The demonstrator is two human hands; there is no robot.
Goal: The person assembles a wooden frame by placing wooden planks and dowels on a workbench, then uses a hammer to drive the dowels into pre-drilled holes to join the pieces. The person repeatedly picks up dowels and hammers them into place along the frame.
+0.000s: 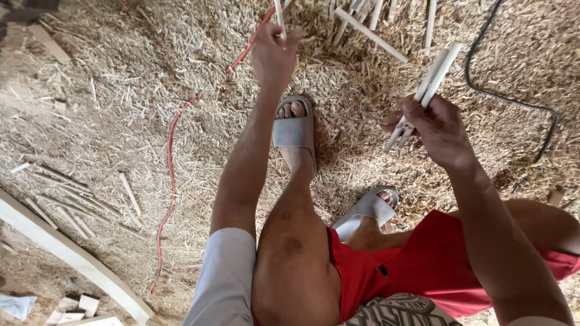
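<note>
1. Our left hand (275,54) reaches forward, fingers pinching one pale wooden stick (280,21) near its lower end.
2. Our right hand (438,130) is closed around a bundle of sticks (426,90); we count about three, angled up to the right.
3. More sticks lie in a loose pile (368,21) ahead on the shavings-covered floor (121,90).
4. Two grey sandals (294,130) and one red cord (171,175) show below.
</note>
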